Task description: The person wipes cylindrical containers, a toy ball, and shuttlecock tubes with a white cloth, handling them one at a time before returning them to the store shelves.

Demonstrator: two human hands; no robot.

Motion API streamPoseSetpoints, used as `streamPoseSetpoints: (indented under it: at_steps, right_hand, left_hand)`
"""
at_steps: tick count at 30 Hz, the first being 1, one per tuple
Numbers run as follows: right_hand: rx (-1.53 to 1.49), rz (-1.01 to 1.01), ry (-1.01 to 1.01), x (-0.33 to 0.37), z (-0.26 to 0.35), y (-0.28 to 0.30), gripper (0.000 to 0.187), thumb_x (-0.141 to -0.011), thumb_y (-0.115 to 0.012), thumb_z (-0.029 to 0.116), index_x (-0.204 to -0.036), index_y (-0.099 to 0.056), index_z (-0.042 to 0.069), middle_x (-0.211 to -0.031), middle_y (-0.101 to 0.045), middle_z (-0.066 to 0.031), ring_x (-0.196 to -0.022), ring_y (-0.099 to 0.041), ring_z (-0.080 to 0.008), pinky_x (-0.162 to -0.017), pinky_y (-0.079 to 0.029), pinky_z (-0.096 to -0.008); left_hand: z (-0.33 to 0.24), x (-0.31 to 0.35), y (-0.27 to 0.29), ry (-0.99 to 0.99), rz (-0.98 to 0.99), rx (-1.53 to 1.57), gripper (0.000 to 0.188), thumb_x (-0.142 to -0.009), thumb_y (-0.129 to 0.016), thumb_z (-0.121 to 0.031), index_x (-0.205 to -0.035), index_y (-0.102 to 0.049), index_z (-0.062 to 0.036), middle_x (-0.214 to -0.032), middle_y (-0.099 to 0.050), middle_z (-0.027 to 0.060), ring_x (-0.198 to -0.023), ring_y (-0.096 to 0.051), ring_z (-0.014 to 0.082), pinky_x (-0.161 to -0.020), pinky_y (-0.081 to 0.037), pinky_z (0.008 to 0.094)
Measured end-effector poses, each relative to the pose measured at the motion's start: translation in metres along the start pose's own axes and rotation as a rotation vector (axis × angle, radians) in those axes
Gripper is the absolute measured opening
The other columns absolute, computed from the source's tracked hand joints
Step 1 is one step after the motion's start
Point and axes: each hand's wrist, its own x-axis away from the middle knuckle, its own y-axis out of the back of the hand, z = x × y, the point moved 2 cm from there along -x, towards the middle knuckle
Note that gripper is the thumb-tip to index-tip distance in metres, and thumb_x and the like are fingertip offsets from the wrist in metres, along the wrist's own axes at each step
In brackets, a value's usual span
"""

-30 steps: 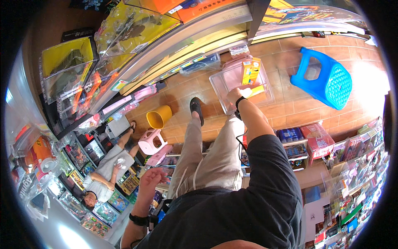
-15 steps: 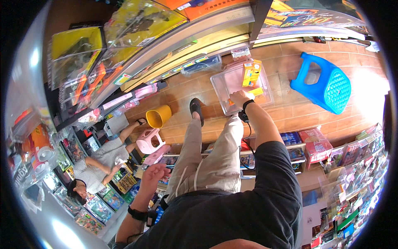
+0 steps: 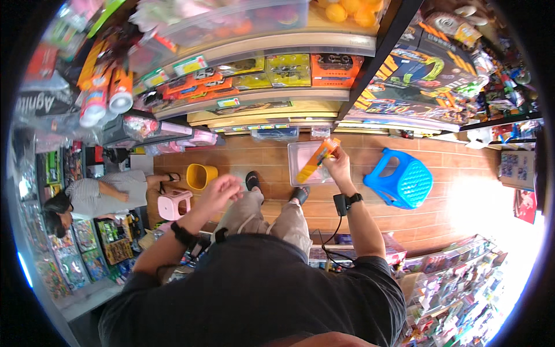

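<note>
My right hand (image 3: 338,165) grips a narrow yellow and orange box (image 3: 314,164), holding it tilted in front of me. Under the box, a shallow clear plastic bin (image 3: 294,155) sits on the floor, partly hidden by the box and hand. In mid-air over the floor at the left is my left hand (image 3: 219,195), its fingers loosely curled and a little blurred, with nothing seen in it. Both wrists wear dark bands; a small black device with a cable hangs at the right one.
A blue plastic stool (image 3: 404,179) stands right of the bin. At the left are a yellow bucket (image 3: 200,176), a pink stool (image 3: 173,205) and a seated person (image 3: 110,191). Shelves of boxed toys (image 3: 289,69) line the far side; packed goods (image 3: 451,289) fill the near right.
My right hand has risen from the bin with the yellow and orange box in it. I stand more upright, the view has shifted, and my left hand reaches further forward.
</note>
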Motion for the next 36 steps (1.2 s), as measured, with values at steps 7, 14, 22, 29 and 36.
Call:
streamPoseSetpoints:
  at_steps: [7, 14, 22, 29, 36]
  right_hand:
    - [-0.519, 0.070, -0.131, 0.074, 0.133, -0.076, 0.023, -0.082, -0.059, 0.007, -0.103, -0.062, -0.002, -0.082, -0.069, -0.0122, -0.061, -0.066, -0.0212, -0.057, -0.056, -0.0310]
    - [-0.524, 0.286, -0.051, 0.110, 0.169, -0.145, 0.028, -0.080, -0.062, 0.009, -0.105, -0.064, -0.003, -0.081, -0.070, -0.0123, -0.058, -0.066, -0.0194, -0.056, -0.056, -0.0299]
    - [-0.203, 0.285, 0.018, 0.129, 0.185, -0.245, 0.033, -0.090, -0.060, 0.007, -0.122, -0.059, -0.002, -0.090, -0.072, -0.0093, -0.062, -0.063, -0.0110, -0.058, -0.052, -0.0240]
    - [0.183, 0.256, 0.193, 0.140, 0.182, -0.298, 0.046, -0.095, -0.062, 0.009, -0.138, -0.048, 0.000, -0.114, -0.071, -0.0139, -0.087, -0.062, -0.0081, -0.078, -0.049, -0.0242]
    - [0.343, 0.339, 0.438, 0.135, 0.204, -0.373, 0.059, -0.096, -0.064, 0.011, -0.148, -0.039, 0.003, -0.118, -0.064, -0.0080, -0.101, -0.058, -0.0083, -0.084, -0.045, -0.0226]
  left_hand:
    - [-0.069, 0.013, -0.019, -0.101, 0.162, 0.116, 0.042, -0.103, -0.051, -0.027, -0.139, -0.050, -0.0064, -0.123, -0.060, 0.0088, -0.113, -0.060, 0.0177, -0.090, -0.051, 0.0325]
    - [-0.096, 0.056, -0.012, -0.061, 0.529, 0.237, 0.048, -0.101, -0.056, -0.029, -0.141, -0.047, -0.0044, -0.124, -0.061, 0.0085, -0.111, -0.060, 0.0143, -0.093, -0.048, 0.0301]
    - [-0.074, 0.091, 0.051, -0.374, 0.527, 0.137, 0.059, -0.088, -0.070, -0.022, -0.138, -0.048, 0.0001, -0.116, -0.062, 0.0056, -0.101, -0.059, 0.0118, -0.089, -0.049, 0.0279]
    - [-0.060, 0.131, 0.139, -0.471, 0.318, 0.094, 0.059, -0.086, -0.071, -0.024, -0.136, -0.051, 0.0007, -0.110, -0.062, 0.0038, -0.096, -0.057, 0.0098, -0.085, -0.047, 0.0247]
    - [-0.050, 0.149, 0.187, -0.590, 0.216, -0.147, 0.065, -0.077, -0.081, -0.019, -0.134, -0.055, -0.0010, -0.108, -0.066, 0.0049, -0.094, -0.060, 0.0106, -0.086, -0.048, 0.0264]
